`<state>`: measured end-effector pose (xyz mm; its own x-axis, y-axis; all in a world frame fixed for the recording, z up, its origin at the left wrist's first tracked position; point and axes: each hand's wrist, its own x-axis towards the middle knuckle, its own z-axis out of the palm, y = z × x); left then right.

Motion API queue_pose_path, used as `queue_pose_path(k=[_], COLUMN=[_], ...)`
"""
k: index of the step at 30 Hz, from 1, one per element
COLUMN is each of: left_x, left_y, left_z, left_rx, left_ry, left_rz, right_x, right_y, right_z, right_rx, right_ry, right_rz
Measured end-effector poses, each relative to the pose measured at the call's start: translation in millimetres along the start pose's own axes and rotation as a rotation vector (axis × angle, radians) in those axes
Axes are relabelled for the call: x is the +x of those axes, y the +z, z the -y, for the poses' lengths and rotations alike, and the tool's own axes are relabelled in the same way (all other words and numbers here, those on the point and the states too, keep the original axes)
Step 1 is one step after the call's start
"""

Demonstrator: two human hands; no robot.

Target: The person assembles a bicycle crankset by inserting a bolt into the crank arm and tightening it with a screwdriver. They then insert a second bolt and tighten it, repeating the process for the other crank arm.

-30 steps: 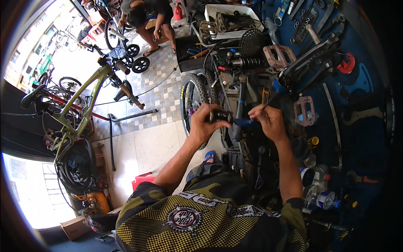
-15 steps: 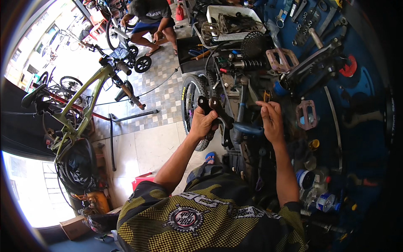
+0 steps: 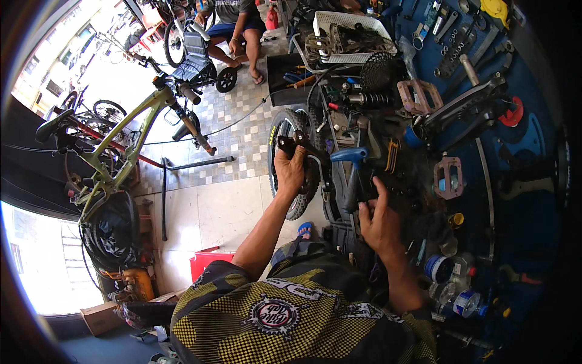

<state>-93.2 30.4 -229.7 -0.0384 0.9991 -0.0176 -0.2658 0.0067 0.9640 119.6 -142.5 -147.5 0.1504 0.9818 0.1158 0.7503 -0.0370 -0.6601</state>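
My left hand (image 3: 290, 171) is closed round a dark metal bike part (image 3: 293, 142) with two rounded ends, and its lower portion is hidden by my fingers. Just right of it is a blue tool handle (image 3: 350, 155), bent at its right end; I cannot tell whether it touches the dark part. Below that handle, my right hand (image 3: 381, 223) has its index finger stretched and its thumb apart, with nothing visible in it. A hammer-like tool with a grey grip (image 3: 351, 189) lies beneath the blue handle, close to my right fingertips.
The crowded bench holds bike pedals (image 3: 447, 177), a crank arm (image 3: 470, 109), a white basket (image 3: 325, 27) of parts and plastic bottles (image 3: 467, 302). A wheel (image 3: 285, 130) stands beyond my left hand. At left is a green bike frame (image 3: 124, 136); a seated person (image 3: 233, 24) works further off.
My right hand has moved down and toward me, its pinched fingers now spread. The blue handle has shifted up, away from that hand. My left hand still holds the dark part.
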Motion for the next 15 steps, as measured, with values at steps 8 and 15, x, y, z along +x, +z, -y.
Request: queue_pose_path(k=[8, 15], left_x=[8.2, -24.0], left_y=[-15.2, 4.0], left_z=[-22.3, -45.3], left_rx=[0.065, -0.037], left_ry=[-0.140, -0.326], left_rz=[0.206, 0.362], right_x=[0.1, 50.2], right_y=[-26.7, -50.4], right_z=[27.5, 33.1], right_rx=[0.000, -0.421], right_ry=[-0.605, -0.976], right_rz=[0.061, -0.143])
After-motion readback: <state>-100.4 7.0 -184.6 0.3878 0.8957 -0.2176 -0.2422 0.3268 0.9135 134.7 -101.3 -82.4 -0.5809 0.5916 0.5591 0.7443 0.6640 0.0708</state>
